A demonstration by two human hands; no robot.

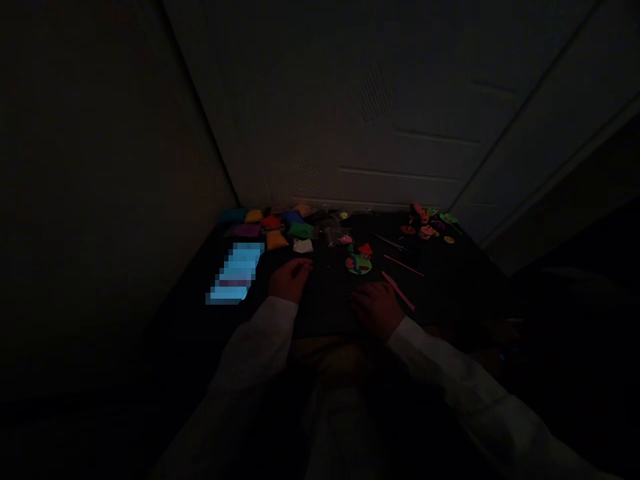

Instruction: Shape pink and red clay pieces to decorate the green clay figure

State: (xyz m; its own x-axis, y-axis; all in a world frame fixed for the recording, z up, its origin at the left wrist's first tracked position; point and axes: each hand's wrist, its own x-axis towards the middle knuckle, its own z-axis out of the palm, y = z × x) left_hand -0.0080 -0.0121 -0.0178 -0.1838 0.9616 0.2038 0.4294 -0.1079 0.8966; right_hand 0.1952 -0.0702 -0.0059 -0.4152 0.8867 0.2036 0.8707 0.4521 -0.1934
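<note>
The scene is very dark. My left hand (290,280) is over the black table, thumb and fingertips drawn together in a pinch; anything between them is too small to make out. To the right, my right hand (379,309) lies palm down on the table with its fingers loosely stretched. Just beyond it sits a round green clay piece (359,265) with blue and red details. A red clay cone (365,248) and a small dark green one (351,249) stand behind that piece. Beside my right hand lies a pink modelling knife (399,291).
Packs of coloured clay (277,239) line the back left. A glowing, pixelated phone (237,273) lies at left. A thin pink stick (404,265) and scissors (389,241) lie at right, with colourful clay figures (426,232) behind. A pale panelled wall (320,120) borders the table's back.
</note>
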